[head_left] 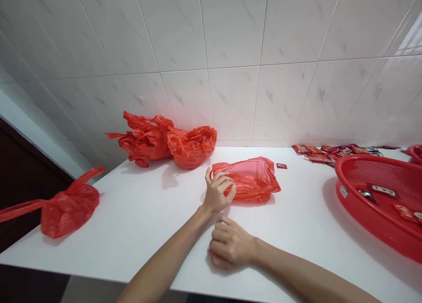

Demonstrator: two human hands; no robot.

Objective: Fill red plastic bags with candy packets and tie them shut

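A red plastic bag [252,180] lies flattened on the white table, its thin film partly see-through. My left hand [219,191] is at the bag's left edge, fingers bent and apart, with the fingertips against the film. Closer to me, my right hand [231,246] rests on the tabletop, curled into a loose fist. Whatever may be inside that fist is hidden. Just right of the bag's far corner is a small red packet [281,166].
Two bunched red bags [148,138] [191,147] stand against the tiled wall. Another red bag [70,206] sits at the table's left edge. On the right is a red plastic basket [369,219] holding several packets. More red packets [336,153] lie along the wall.
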